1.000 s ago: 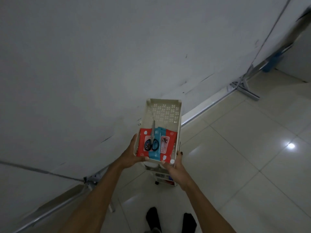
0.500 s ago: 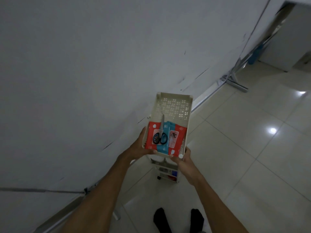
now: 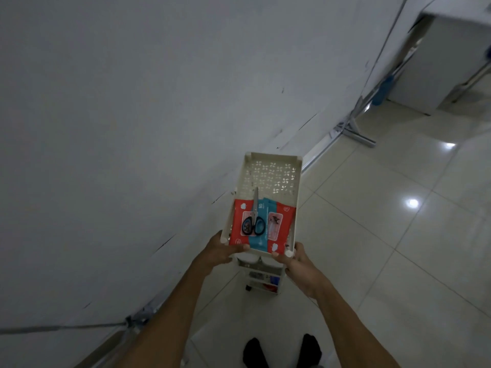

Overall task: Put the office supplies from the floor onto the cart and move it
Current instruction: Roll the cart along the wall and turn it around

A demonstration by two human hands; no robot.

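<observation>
**Cream cart rolls along the wall**

Cream plastic cart stands on the tiled floor close beside the wall. The left hand and right hand each clasp a near corner of its top tray, where scissors lie on red and blue packets. Pushing evenly with both hands, low and slow, should keep the wheels straight and the scissors from sliding. Compared with a second ago, the far doorway and floor bracket sit nearer; the load looks unshifted.

bare forearms, no sleeves, black socks.
</observation>
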